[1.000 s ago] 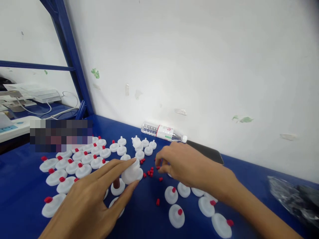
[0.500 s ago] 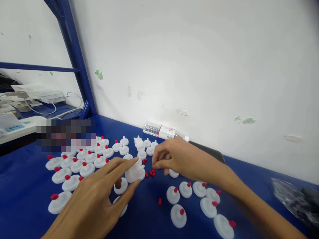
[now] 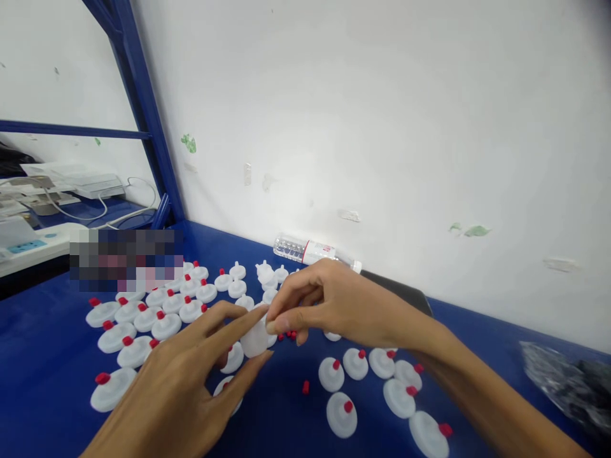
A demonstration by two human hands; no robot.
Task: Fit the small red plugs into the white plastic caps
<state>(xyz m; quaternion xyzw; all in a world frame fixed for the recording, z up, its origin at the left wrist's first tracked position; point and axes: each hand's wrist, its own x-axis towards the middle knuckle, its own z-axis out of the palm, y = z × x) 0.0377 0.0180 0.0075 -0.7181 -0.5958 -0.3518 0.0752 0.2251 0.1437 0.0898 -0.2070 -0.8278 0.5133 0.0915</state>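
My left hand (image 3: pixel 186 394) pinches a white round plastic disc (image 3: pixel 254 338) between thumb and forefinger, just above the blue table (image 3: pixel 42 369). My right hand (image 3: pixel 329 302) has its fingertips pinched together at the top of that disc; a small red cap may be between them, but it is hidden. Several loose red caps (image 3: pixel 289 333) lie under my right hand, and one more red cap (image 3: pixel 305 387) lies alone nearer to me. White discs with red caps (image 3: pixel 143 318) fill the left side, and another group of capped discs (image 3: pixel 377 388) sits to the right.
A clear water bottle (image 3: pixel 312 252) lies along the white wall, with a dark flat object (image 3: pixel 405 294) beside it. A dark plastic bag (image 3: pixel 568 388) sits at the right edge. A blue frame post (image 3: pixel 138 108) rises at the left; cables and devices lie beyond it.
My right hand moved left from the loose red caps to the top of the disc held in my left hand, fingertips now pinched together there. My left hand kept hold of the disc.
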